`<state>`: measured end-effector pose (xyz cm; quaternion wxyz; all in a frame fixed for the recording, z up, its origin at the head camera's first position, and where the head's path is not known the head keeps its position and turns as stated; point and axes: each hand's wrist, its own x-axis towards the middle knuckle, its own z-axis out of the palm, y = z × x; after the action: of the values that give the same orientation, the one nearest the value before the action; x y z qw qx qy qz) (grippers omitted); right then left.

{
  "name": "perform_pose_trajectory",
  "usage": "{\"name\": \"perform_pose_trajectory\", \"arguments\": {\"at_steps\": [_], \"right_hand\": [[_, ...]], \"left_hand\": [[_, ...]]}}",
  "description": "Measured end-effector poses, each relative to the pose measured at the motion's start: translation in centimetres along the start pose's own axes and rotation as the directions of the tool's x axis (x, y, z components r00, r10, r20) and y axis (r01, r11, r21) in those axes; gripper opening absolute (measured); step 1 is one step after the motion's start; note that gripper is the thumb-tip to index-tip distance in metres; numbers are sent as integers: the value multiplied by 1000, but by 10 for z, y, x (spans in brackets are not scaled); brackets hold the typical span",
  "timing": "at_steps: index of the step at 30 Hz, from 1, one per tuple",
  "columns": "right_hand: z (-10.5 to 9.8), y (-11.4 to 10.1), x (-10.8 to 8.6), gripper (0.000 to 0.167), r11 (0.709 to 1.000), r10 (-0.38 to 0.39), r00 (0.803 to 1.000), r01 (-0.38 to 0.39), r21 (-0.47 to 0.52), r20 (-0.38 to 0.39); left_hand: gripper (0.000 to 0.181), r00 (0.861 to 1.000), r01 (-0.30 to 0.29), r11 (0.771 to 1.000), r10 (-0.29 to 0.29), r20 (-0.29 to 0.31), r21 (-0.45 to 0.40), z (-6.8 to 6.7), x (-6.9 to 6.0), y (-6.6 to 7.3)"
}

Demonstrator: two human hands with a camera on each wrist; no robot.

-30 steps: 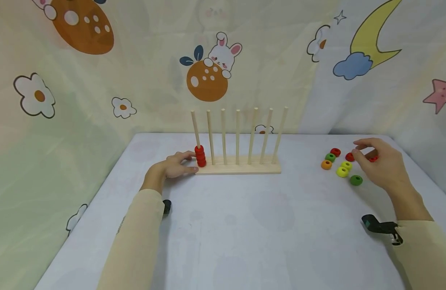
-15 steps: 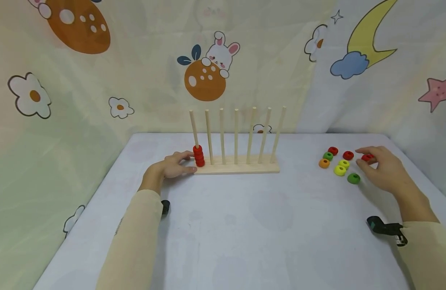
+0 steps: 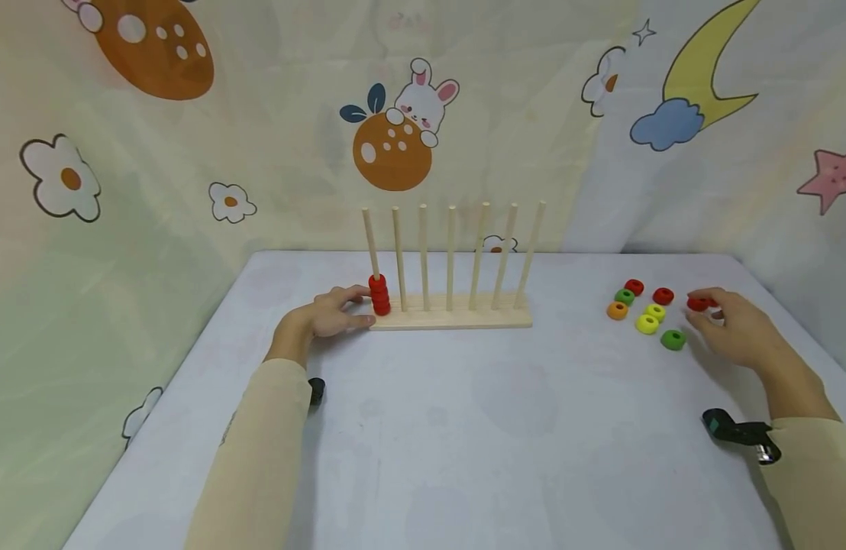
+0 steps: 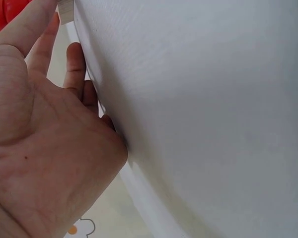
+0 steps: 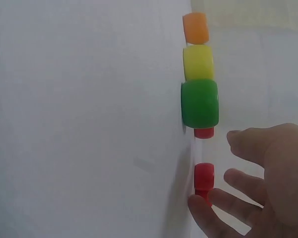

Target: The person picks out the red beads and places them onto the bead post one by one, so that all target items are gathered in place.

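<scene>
A wooden peg rack (image 3: 457, 318) with several upright pegs stands toward the back of the table. Its leftmost peg carries a stack of red beads (image 3: 379, 296). My left hand (image 3: 334, 313) holds the rack's left end, thumb at the front corner and index finger behind, close to that stack. In the left wrist view, the same hand (image 4: 49, 129) has its other fingers loosely bent. My right hand (image 3: 735, 328) is at the right, thumb and fingers apart around a red bead (image 3: 698, 303). The right wrist view shows a gap between the thumb and that bead (image 5: 204, 176).
Loose beads lie left of my right hand: red beads (image 3: 663, 296), green beads (image 3: 673, 340), yellow beads (image 3: 647, 324) and an orange bead (image 3: 617, 310). A patterned cloth (image 3: 292, 114) hangs behind the white table (image 3: 464, 435).
My right hand has shifted slightly right and lower, bringing its fingers around the rightmost red bead. The left hand has stayed at the rack's end.
</scene>
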<state>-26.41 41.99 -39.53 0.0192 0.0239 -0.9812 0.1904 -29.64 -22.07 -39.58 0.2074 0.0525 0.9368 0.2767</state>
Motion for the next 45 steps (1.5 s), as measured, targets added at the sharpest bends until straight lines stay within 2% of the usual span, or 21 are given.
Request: {"name": "perform_pose_trajectory", "arguments": {"at_steps": [4,7,10,15,20,26,32,38,45], "right_hand": [[2,4,1,58,999,41,997,-41,-9,60],[1,4,1,58,999,44,995,-42,-17,93],[-1,3,-1,55,999,23,996,-20,-36,89],[-2,3,-3,52,999,-7,999,9,-40,52],[-3,7,-4,44,997,16,998,-12,-70,60],[-4,11,-8,38,996,49,994,-41,-81,99],[-4,7,-9,42,997,45,999,-43,-62,31],[1,-6,-7,36,999,-45,996,43,-27,-72],[6,-20,-7,29,999,-36,985,38,9,-168]], "left_hand": [[70,1000,0,1000,0,6,-3,2,1,0],[68,1000,16,1000,-16,7,3,3,4,-1],[67,1000,24,1000,-25,9,8,4,6,-2],[68,1000,-5,1000,4,3,15,1,4,-2],[69,1000,-13,1000,13,-2,8,0,1,0],[67,1000,12,1000,-12,-6,7,1,2,-1],[68,1000,7,1000,-7,-5,4,1,2,-2],[67,1000,2,1000,-2,-9,-4,0,1,-1],[67,1000,2,1000,-2,-6,1,0,2,-1]]}}
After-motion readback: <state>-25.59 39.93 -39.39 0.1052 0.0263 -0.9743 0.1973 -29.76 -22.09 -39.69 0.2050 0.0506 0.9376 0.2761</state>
